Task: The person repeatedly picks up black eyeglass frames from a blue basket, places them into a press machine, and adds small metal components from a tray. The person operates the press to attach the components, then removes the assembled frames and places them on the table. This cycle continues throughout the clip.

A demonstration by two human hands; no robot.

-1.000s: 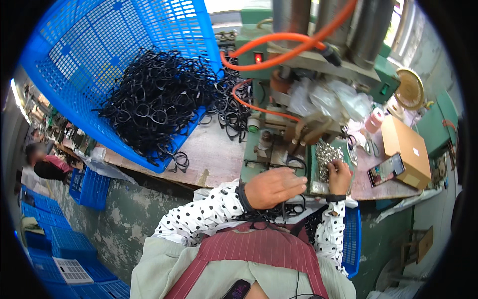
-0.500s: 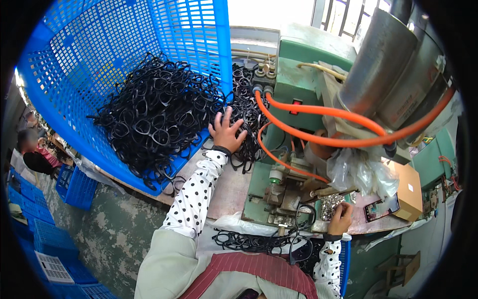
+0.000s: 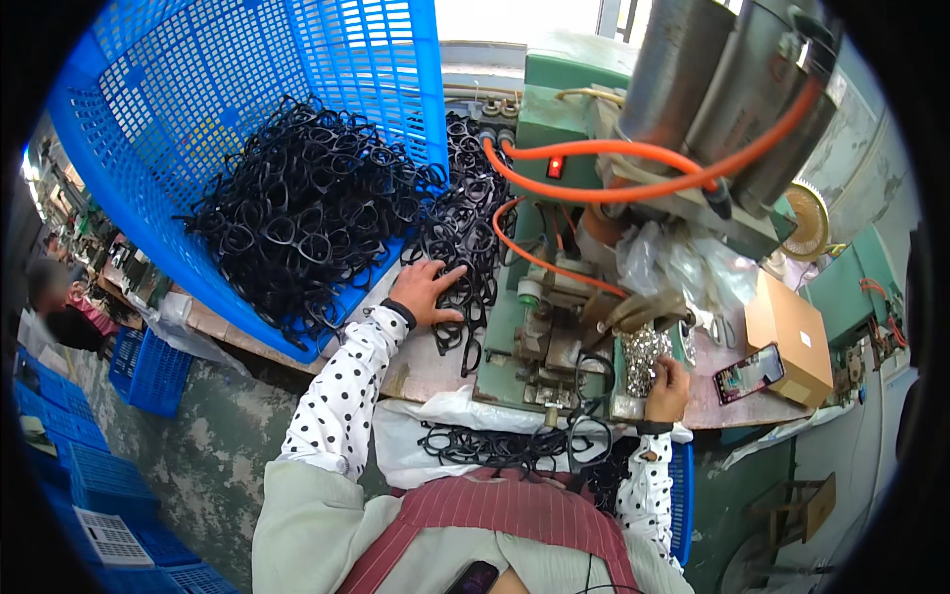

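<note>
My left hand [image 3: 429,291] lies with fingers spread over the near part of a heap of black eyeglass frames [image 3: 473,233] on the table. Nothing is gripped in it, though its fingertips seem to touch the frames. At the green machine's [image 3: 529,371] right side, my right hand [image 3: 669,390] has thumb and fingertips pinched together at the edge of a tray of small shiny metal pieces [image 3: 643,354]. Whatever is between those fingertips is too small to make out. Just left of that hand, a black eyeglass frame [image 3: 590,443] hangs at the machine's front.
A large blue basket [image 3: 433,89] piled with black frames stands at the left. Orange hoses [image 3: 594,193] arch over the machine. More frames [image 3: 485,447] lie on white sheeting before me. A phone [image 3: 749,375] leans by a cardboard box [image 3: 792,337] at right. A person sits far left.
My left hand has come nearer to me, from beside the basket's corner down onto the near frames of the heap. My right hand stays at the tray. The whole view has shifted.
</note>
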